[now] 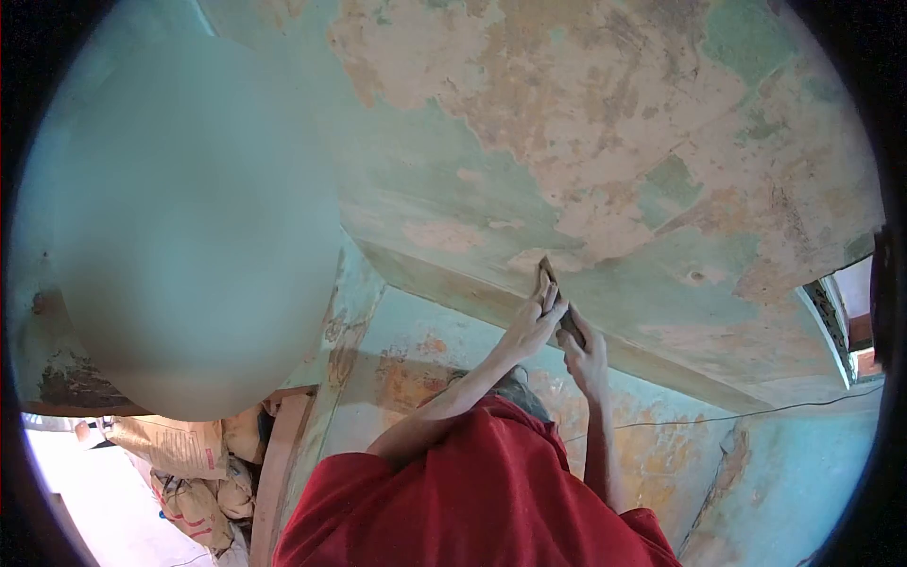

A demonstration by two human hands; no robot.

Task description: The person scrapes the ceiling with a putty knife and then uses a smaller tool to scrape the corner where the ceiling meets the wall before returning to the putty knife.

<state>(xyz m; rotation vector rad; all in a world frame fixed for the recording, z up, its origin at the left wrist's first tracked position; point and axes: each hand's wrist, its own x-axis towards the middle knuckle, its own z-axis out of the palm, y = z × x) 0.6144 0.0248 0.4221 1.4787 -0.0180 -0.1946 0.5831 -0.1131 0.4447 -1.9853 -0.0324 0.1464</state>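
Note:
Both arms stretch out from the sleeves of a red shirt [472,491] toward a peeling green painted surface [614,274]. My right hand [584,354] is closed round the lower end of a slim, dark, flat-bladed tool like a scraper [570,328]. Farther up the tool, my left hand [534,326] presses along it, fingers together and pointing toward its tip. That tip meets the surface at a pale patch just above a ledge. My fingers hide much of the tool. Something grey [520,392] shows past the shirt, partly behind my left forearm.
A long ledge [453,288] runs below the hands, above a turquoise, orange-patched surface [652,454]. A thin wire [756,413] crosses at the right, below a window opening [855,312]. Brown paper sacks [179,444] are piled lower left beside a post [283,454]. A large blurred oval covers the left.

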